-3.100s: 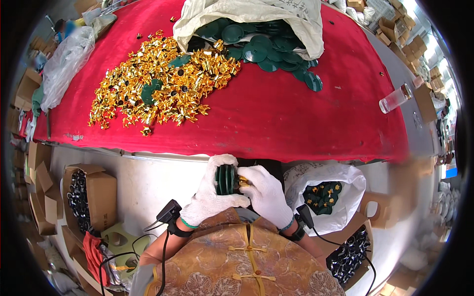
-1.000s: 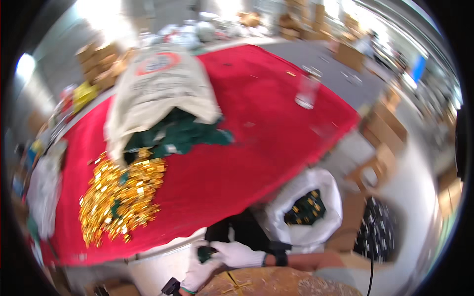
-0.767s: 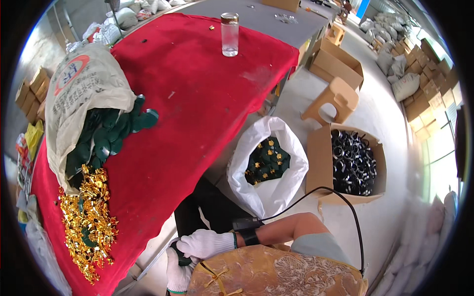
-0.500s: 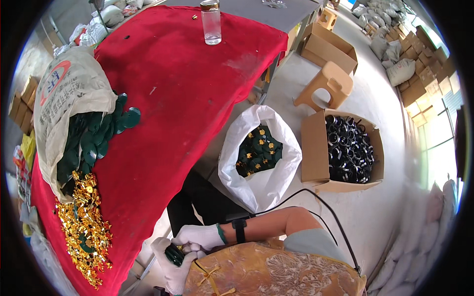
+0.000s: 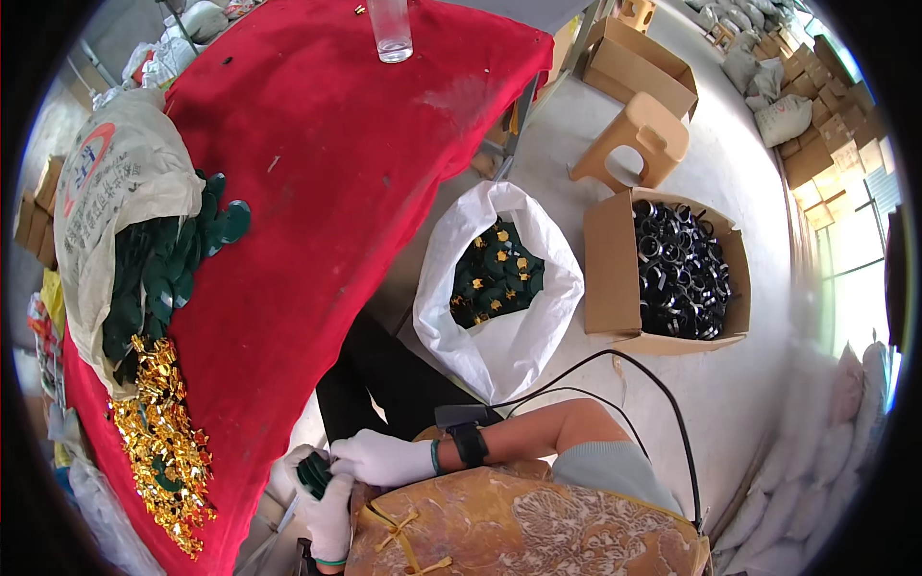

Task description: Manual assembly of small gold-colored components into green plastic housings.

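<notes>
My left hand [image 5: 329,516], in a white glove, is wrapped round a short stack of dark green discs [image 5: 312,473] above my lap. The right hand [image 5: 386,459], also gloved, meets it with bent, closed fingers at the stack's edge; whatever they pinch is hidden. To the left on the red cloth [image 5: 288,250] lies a heap of small shiny gold pieces [image 5: 173,451]. Behind that heap, more green discs [image 5: 158,269] spill from a tipped woven sack [image 5: 125,182]. An upright white sack [image 5: 442,326] on the floor holds green discs with gold pieces on them.
A cardboard box [image 5: 610,278] of black rings stands right of the white sack. Behind it are a tan plastic stool [image 5: 639,144] and another open carton [image 5: 634,72]. A clear glass [image 5: 390,34] stands on the far cloth. A black cable [image 5: 663,394] loops beside my right arm.
Both hands have shifted slightly left and up in the picture, still together at the stack. The surroundings sit a little higher and further left as the view moved.
</notes>
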The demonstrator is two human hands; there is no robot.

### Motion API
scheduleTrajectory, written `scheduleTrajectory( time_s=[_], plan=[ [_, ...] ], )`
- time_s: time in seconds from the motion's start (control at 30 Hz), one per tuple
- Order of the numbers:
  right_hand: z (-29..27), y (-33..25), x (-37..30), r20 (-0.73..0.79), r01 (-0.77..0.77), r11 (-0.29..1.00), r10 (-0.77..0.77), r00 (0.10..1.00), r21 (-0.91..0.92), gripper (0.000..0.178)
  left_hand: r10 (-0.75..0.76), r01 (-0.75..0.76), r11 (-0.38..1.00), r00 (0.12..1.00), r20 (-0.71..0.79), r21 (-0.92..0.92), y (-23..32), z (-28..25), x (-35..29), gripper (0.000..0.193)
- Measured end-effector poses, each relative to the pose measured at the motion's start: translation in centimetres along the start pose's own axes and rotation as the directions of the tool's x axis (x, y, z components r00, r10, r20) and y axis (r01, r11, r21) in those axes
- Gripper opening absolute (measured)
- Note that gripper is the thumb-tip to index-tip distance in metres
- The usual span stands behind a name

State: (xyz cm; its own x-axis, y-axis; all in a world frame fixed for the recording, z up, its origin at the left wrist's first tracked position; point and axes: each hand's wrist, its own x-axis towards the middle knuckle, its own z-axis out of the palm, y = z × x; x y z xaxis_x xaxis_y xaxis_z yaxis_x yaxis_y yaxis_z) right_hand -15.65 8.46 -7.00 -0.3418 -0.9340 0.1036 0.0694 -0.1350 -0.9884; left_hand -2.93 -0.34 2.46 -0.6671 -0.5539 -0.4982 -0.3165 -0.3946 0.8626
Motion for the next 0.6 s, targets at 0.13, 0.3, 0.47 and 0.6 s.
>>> scheduleTrajectory(
  time_s=[0.13,0.3,0.47,0.6],
  plan=[
    [-3.2,-1.9,0.7,0.606,-0.805,0.334,0.533,0.591,0.490,0.046,0.174,-0.196,0.919,0.980,0.095,0.343,0.2,1.1,-0.5,0.076],
    [-2.8,-2.3,0.2,0.088,-0.026,0.896,0.073,0.993,-0.443,0.030,0.147,-0.153,0.936,0.988,0.044,0.317,-0.4,0.6,0.3,0.055],
    [-1.8,-2.1,-0.6,0.208,0.279,0.683,-0.187,0.960,-0.675,0.033,-0.198,0.206,0.899,0.978,0.061,-0.386,-2.1,-1.2,0.8,0.057],
    [-1.3,-0.5,-0.7,0.097,0.276,0.671,-0.292,0.952,-0.688,0.034,-0.244,0.246,0.957,0.969,0.031,-0.156,0.2,0.6,-0.1,0.057]
  ],
)
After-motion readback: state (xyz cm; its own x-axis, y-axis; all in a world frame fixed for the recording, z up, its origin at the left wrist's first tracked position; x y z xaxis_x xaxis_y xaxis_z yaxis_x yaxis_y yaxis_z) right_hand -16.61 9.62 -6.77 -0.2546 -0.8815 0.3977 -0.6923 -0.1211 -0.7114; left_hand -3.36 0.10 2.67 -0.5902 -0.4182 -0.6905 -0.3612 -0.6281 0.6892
